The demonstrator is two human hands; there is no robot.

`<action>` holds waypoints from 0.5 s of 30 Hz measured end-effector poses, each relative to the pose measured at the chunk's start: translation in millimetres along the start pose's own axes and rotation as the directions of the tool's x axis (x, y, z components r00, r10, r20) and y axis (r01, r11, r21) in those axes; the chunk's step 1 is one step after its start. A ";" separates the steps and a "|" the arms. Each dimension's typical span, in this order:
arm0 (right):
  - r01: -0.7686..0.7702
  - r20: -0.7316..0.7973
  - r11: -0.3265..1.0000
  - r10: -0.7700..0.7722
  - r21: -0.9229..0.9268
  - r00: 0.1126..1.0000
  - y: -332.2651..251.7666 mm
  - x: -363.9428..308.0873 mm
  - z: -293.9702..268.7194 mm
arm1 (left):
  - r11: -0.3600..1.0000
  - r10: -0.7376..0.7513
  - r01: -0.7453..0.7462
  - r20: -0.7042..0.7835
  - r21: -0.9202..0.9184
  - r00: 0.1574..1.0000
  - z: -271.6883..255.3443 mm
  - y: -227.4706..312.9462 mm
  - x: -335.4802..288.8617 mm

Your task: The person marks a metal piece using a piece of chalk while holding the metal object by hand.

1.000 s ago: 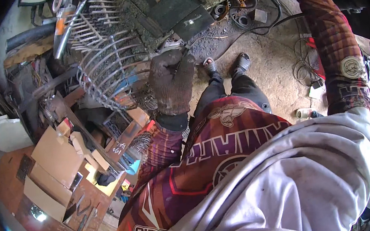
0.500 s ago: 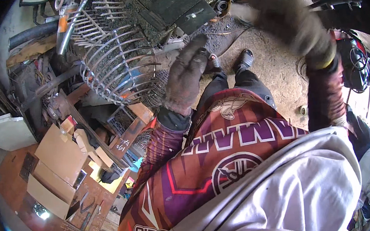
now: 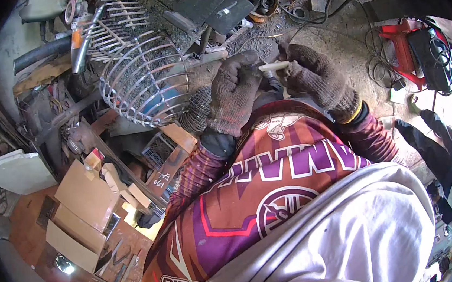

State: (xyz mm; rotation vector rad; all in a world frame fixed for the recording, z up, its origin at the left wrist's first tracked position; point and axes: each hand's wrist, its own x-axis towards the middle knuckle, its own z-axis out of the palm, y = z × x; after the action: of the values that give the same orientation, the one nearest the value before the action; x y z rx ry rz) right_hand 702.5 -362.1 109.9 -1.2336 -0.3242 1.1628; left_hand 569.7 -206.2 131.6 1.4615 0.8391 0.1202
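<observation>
Both my hands wear worn brown knit gloves and meet in front of my chest. A short white stick (image 3: 273, 67) lies across between them, pinched by the fingertips of my left hand (image 3: 232, 94) and held at its other end by my right hand (image 3: 315, 78). Just left of my left hand stands a domed cage of bent metal rods (image 3: 141, 81). My purple and red sleeves come up from below.
Cardboard pieces (image 3: 82, 201) and scrap metal lie at the lower left. Dark metal plates (image 3: 213, 3) and coiled cables (image 3: 300, 3) sit on the dirt floor ahead. A red machine (image 3: 407, 50) with wires stands at the right, near another person's dark sleeve (image 3: 438, 137).
My right hand came down from the upper right and joined my left hand in front of me. The white stick is now held between both hands.
</observation>
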 end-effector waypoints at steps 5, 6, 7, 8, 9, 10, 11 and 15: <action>-0.006 -0.063 0.983 0.018 0.183 0.998 10.4 12.0 4.0 | 0.955 0.130 -0.137 0.042 0.264 0.991 -8.0 17.1 4.5; -0.008 -0.079 0.971 0.028 0.240 0.997 13.6 14.1 3.0 | 0.928 0.151 -0.149 0.021 0.342 0.988 -10.9 22.8 8.5; 0.045 -0.153 0.949 0.003 0.311 0.988 15.3 15.8 4.5 | 0.908 0.320 -0.299 -0.026 0.295 0.947 -14.5 23.4 18.1; 0.078 -0.208 0.956 -0.018 0.284 0.978 21.2 19.2 1.4 | 0.910 0.330 -0.305 -0.045 0.283 0.943 -17.1 27.7 26.7; 0.106 -0.254 0.960 -0.038 0.260 0.966 27.5 23.6 -3.9 | 0.910 0.339 -0.308 -0.071 0.278 0.938 -20.0 36.8 32.9; 0.134 -0.300 0.963 -0.059 0.235 0.952 33.8 26.7 -9.3 | 0.910 0.348 -0.312 -0.096 0.273 0.933 -23.2 45.1 39.3; 0.131 -0.296 0.966 -0.061 0.223 0.953 40.0 28.2 -15.1 | 0.857 0.408 -0.348 -0.086 0.380 0.909 -28.2 51.4 48.5; 0.076 -0.292 0.967 -0.002 0.241 0.956 70.9 28.0 -26.1 | 0.725 0.566 -0.429 -0.113 0.538 0.817 -34.0 45.5 72.8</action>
State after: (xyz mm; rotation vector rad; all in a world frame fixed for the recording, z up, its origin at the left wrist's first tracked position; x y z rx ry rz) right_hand 697.8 -361.9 29.5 -1.1481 0.0193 0.9396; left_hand 621.5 -131.0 145.4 2.1835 0.6882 0.5677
